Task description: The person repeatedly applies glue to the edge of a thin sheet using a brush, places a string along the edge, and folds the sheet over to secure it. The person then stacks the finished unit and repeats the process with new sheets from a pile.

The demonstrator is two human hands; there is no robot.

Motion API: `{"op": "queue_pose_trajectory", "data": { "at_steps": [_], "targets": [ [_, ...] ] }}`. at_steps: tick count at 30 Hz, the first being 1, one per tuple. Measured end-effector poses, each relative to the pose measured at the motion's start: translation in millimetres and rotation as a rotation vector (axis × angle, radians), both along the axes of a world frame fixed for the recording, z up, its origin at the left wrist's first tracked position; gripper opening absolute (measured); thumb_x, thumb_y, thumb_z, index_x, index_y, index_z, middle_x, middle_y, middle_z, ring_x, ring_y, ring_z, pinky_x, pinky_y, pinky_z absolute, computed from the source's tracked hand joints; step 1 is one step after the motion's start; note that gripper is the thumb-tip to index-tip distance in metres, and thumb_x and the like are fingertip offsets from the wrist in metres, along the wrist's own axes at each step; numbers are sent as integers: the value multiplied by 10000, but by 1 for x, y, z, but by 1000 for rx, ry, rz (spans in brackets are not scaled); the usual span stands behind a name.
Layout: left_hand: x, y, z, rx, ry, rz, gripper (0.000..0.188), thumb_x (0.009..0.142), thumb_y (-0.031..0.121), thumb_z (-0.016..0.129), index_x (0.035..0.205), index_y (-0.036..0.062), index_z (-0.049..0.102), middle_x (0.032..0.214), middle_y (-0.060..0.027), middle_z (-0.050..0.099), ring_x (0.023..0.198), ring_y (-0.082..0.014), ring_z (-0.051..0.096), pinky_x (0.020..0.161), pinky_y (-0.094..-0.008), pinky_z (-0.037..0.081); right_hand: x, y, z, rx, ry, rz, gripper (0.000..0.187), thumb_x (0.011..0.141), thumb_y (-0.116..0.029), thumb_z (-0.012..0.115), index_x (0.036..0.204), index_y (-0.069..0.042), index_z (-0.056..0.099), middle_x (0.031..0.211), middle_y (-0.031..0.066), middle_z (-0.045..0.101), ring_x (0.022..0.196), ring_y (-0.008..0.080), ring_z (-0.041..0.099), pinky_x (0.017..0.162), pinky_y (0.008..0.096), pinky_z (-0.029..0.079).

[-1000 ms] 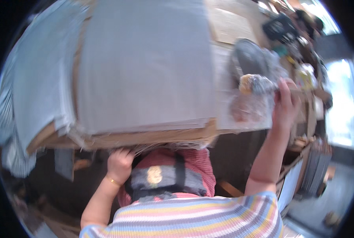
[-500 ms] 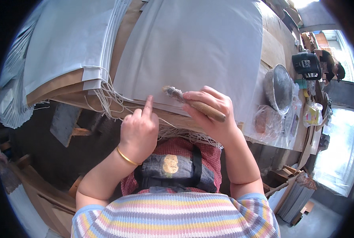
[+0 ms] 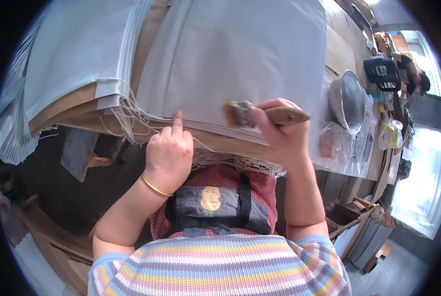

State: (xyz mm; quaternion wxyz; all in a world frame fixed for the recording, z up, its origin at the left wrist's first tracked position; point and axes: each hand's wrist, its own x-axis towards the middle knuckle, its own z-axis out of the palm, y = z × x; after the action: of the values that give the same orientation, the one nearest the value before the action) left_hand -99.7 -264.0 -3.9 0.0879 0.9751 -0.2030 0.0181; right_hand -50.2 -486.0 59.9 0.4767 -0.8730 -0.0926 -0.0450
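My right hand (image 3: 284, 129) grips a flat paintbrush (image 3: 289, 116) by its wooden handle. The bristles point left, over the near part of a large white sheet stack (image 3: 240, 54); whether they touch it I cannot tell. My left hand (image 3: 170, 153) rests at the near edge of that stack. One finger is stretched forward onto the sheet, the others are curled under, and no object shows in it. White cords (image 3: 129, 116) hang in a bundle just left of this hand. More cords (image 3: 230, 163) dangle below the table edge.
Another pile of white folded sheets (image 3: 84, 44) lies at the left. To the right stand a grey basin (image 3: 348, 101), a clear plastic bag (image 3: 335, 145) and a black container (image 3: 382, 74). A person (image 3: 417, 79) is at the far right. Stacked boards (image 3: 368, 241) lean at the lower right.
My right hand has shifted right and turned the brush, so its broad bristles now show. The left hand has slid slightly left, its finger still extended.
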Motion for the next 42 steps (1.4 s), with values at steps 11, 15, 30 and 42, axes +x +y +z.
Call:
{"op": "queue_pose_trajectory", "data": {
  "at_steps": [11,15,30,42],
  "targets": [
    [4,-6,7,49,68,-24,115,783,37,545,686,-11,506,1273,-287,541,746,-334,618,676,-411,525,-17,-99,-12,-493,-121,-283,175,833,-117,639,712,8,622,583,51,577,542,103,565,504,289,438],
    [4,-6,12,72,82,-27,137,798,42,546,678,-13,510,1269,-288,544,754,-334,626,676,-410,529,-27,-127,14,49,0,-319,114,837,-117,643,807,-11,673,671,21,620,542,105,538,494,291,406],
    [-23,-17,121,-827,731,-717,99,835,107,660,799,15,655,640,-68,612,509,-210,582,447,-309,421,-133,-144,-11,-381,-171,-142,426,734,123,580,1126,-30,650,1099,144,636,1015,310,622,871,389,522],
    [35,42,103,-626,108,-51,122,858,-33,603,958,-35,672,696,-49,504,610,-129,459,569,-265,360,-80,-169,18,10,35,-85,162,805,18,673,944,-40,733,761,56,631,677,114,570,598,247,448]
  ]
}}
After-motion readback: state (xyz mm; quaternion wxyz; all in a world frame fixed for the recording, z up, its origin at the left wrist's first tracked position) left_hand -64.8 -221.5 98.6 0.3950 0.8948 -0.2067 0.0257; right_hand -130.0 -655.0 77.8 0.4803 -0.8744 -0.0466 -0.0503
